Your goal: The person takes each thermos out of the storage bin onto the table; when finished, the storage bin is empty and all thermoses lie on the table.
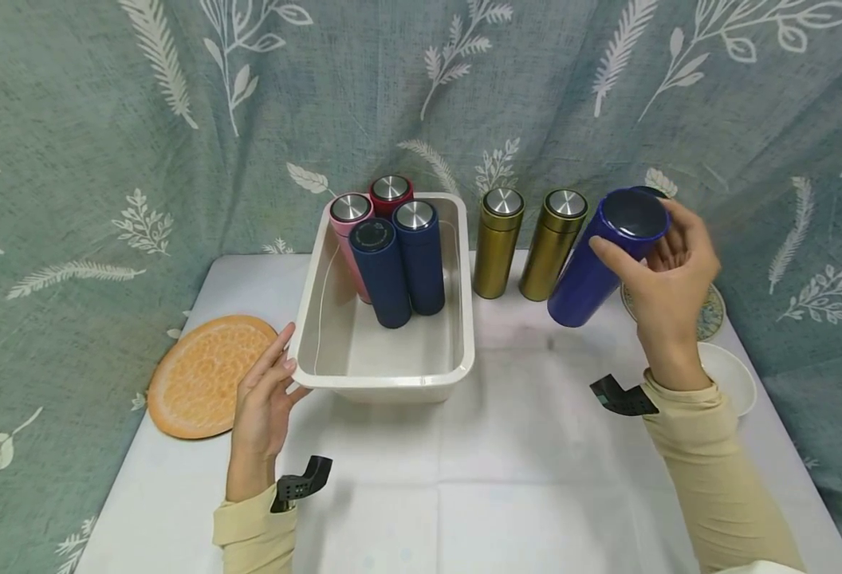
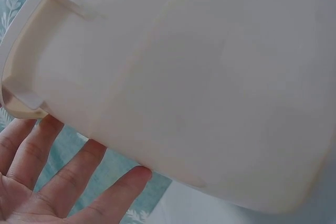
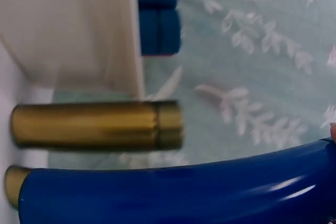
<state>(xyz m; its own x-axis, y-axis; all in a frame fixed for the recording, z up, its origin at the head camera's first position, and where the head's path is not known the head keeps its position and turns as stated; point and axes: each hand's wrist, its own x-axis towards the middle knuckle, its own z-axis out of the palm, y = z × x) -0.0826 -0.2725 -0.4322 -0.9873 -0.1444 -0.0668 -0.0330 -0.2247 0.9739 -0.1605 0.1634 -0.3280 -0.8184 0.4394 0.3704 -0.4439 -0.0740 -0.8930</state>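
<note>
My right hand [image 1: 672, 279] grips a shiny blue thermos bottle [image 1: 586, 275] near its dark lid, thumb on one side and fingers round the other. The bottle leans, its lid end toward the right. In the right wrist view the blue bottle [image 3: 157, 195] crosses the bottom and partly hides a gold one. My left hand [image 1: 266, 406] rests its extended fingers against the left side of a white plastic bin [image 1: 464, 319]; the left wrist view shows fingertips [image 2: 139, 174] at the bin wall [image 2: 210, 93]. Inside stand a pink bottle [image 1: 342, 231], a red one [image 1: 392, 199] and two navy ones [image 1: 381, 279].
Two gold bottles [image 1: 496, 255] stand right of the bin. A dark lid [image 1: 649, 191] shows behind the blue bottle. An orange round mat [image 1: 209, 375] lies at left. At right are a patterned round mat [image 1: 711, 313] and a white dish [image 1: 733, 379]. A leaf-print curtain [image 1: 363, 104] hangs behind.
</note>
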